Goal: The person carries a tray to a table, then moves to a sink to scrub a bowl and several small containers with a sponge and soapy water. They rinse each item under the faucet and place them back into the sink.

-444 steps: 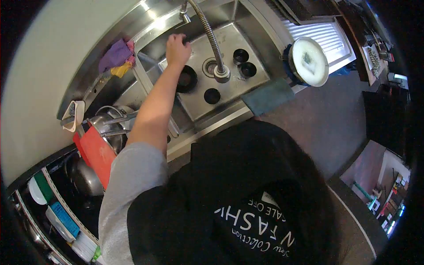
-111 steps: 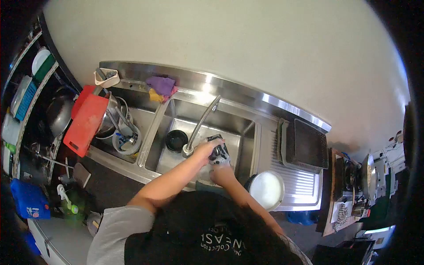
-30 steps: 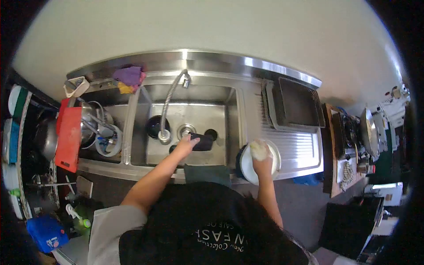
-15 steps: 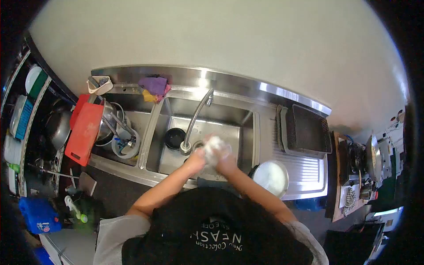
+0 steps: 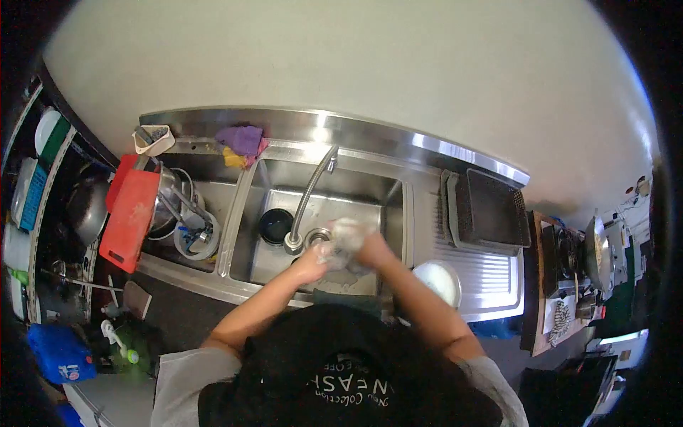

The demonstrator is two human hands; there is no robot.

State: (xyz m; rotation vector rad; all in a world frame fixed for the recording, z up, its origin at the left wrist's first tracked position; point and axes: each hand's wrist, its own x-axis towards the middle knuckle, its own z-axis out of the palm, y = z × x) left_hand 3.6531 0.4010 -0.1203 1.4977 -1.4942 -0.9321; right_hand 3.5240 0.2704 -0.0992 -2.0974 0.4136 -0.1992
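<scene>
Head view: at the frame's centre, over a steel sink (image 5: pixel 359 203), the left hand (image 5: pixel 310 266) and right hand (image 5: pixel 373 250) meet at a blurred, foamy white bundle (image 5: pixel 346 233); finger opening and exact grip cannot be told. Slick suds could make it slip, perhaps striking the black bowl (image 5: pixel 276 226), left of centre.

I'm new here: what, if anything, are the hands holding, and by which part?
The left hand and right hand hold something foamy; blur hides what, and by which part.
</scene>
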